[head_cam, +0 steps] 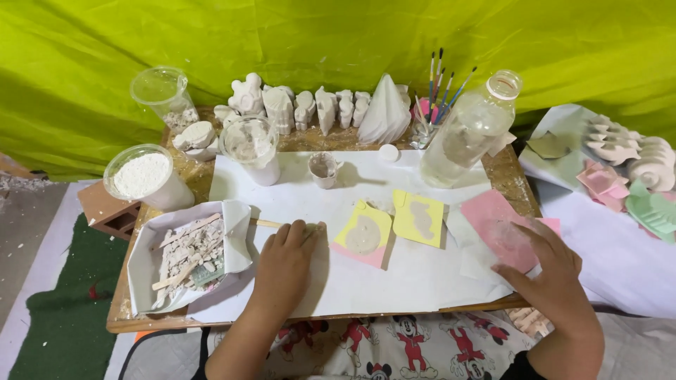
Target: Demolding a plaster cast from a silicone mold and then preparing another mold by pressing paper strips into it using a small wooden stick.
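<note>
resting palm-down on the white paper sheet [394, 274], the left hand [285, 267] has its fingers together and curled slightly over the end of a thin wooden stick [267, 224]; whether the stick is actually pinched cannot be told, as the fingers cover it. the stick's free end pokes out on the side away from the sheet's middle, toward a paper tray of broken plaster bits [189, 257] lying just beside the sheet's near corner. the right hand [546, 264] lies flat with fingers spread, pressing on a pink mould sheet [496, 222] at the opposite edge of the white sheet; nothing is clamped in it. between the two hands, on the white sheet, sit a yellow mould filled with pale plaster [365, 232] and a second yellow mould [419, 218], touching side by side. at the sheet's far edge stand a small plaster-smeared cup [324, 169], a clear plastic bottle [470, 134] and a row of white plaster figures [303, 105]. a tub of white powder [144, 176] stands off the sheet's far corner, beyond the tray.
</note>
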